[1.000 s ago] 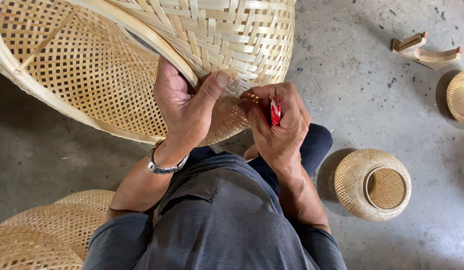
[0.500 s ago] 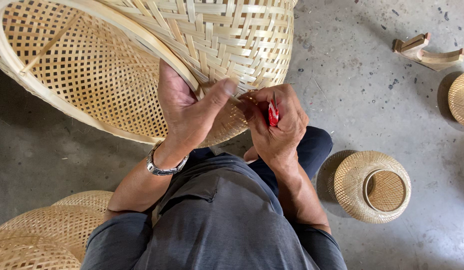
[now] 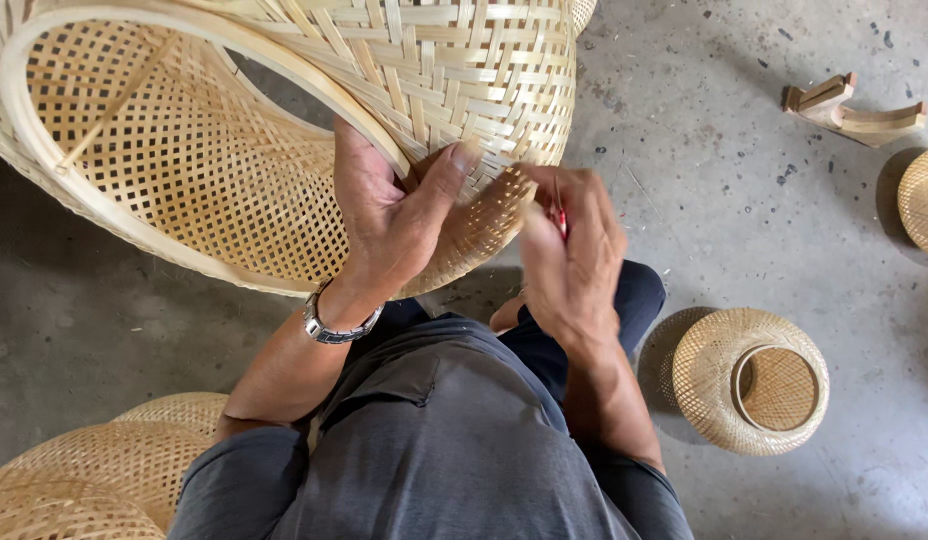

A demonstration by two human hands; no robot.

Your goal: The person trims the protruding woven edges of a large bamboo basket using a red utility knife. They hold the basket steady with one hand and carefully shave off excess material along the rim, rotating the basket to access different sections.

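The large pale woven bamboo basket [image 3: 284, 140] fills the upper left of your view, tipped on its side so that its open mouth faces you and its smooth hooped rim runs diagonally down toward your hands. Take this basket as the reference for every other position.

Your left hand [image 3: 389, 215] grips the basket at the lower right part of its rim: the fingers go inside the mouth and the thumb presses flat on the outer weave. A metal wristwatch [image 3: 336, 325] sits on that wrist, just below the basket.

Your right hand [image 3: 569, 255] is closed against the basket's lower right edge, just beside your left thumb. It pinches a small red tool [image 3: 561, 218]; motion blur hides the tool's tip.

A round woven bamboo shade with a flat centre [image 3: 749, 380] lies on the grey concrete floor [image 3: 704, 200], well apart to the lower right of the basket. Stacked woven bamboo domes [image 3: 104, 470] lie below the basket, at lower left. A small wooden piece [image 3: 849, 108] lies far right of the basket.
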